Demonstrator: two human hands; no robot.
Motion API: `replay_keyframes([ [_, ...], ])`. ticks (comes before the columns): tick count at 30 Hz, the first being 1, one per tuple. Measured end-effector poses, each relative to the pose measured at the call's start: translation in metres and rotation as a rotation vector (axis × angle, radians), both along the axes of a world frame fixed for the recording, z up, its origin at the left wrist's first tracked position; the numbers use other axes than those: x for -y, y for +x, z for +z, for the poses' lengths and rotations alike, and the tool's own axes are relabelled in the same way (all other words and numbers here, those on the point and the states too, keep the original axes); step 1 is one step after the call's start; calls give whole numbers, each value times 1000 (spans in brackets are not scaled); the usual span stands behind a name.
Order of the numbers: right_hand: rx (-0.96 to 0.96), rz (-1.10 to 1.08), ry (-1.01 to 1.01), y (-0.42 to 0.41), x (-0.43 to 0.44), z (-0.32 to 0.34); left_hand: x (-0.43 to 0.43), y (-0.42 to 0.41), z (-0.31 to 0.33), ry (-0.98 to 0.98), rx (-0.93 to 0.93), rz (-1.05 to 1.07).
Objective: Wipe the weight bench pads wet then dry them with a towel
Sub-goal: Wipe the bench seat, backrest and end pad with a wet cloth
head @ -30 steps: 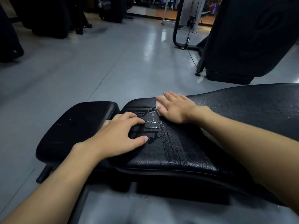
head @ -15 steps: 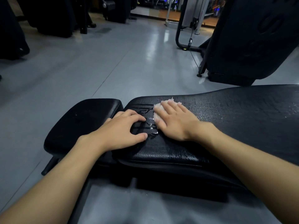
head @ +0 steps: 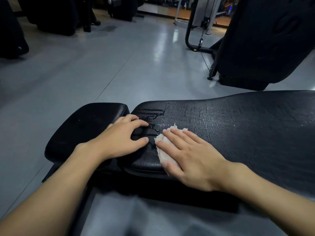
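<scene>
A long black bench pad [head: 238,130] runs from the centre to the right edge, its surface streaked with water. A smaller black seat pad [head: 81,130] sits to its left, across a narrow gap. My right hand [head: 185,155] lies flat with straight fingers on a pale wet cloth [head: 162,147], pressing it onto the near left end of the long pad. My left hand [head: 119,140] rests over the gap, fingers bent, fingertips on the long pad's left end. Beads of water show just beyond its fingers.
Grey glossy floor [head: 102,65] stretches ahead. A large black machine [head: 265,41] with a curved black tube frame [head: 189,31] stands at the back right. Dark equipment [head: 56,16] lines the back left. My grey-clad leg [head: 153,218] is at the bottom.
My right hand has drawn the cloth toward me across the pad, from its far edge to its near edge. The left hand has stayed in place.
</scene>
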State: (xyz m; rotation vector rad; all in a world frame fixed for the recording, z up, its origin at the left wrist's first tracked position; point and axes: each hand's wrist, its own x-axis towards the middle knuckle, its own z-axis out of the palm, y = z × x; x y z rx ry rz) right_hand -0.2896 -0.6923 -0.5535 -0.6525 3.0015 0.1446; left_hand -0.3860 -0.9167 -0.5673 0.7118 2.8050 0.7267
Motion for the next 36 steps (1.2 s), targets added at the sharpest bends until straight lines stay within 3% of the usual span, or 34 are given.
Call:
replay_keyframes([
  [9, 72, -166, -4, -112, -2, -1, 14, -5, -1, 1, 90, -13],
  [17, 76, -296, -33, -180, 0, -6, 19, -2, -5, 3, 49, -25],
  [36, -45, 65, 14, -3, 27, -6, 29, -2, -4, 47, 121, -2],
])
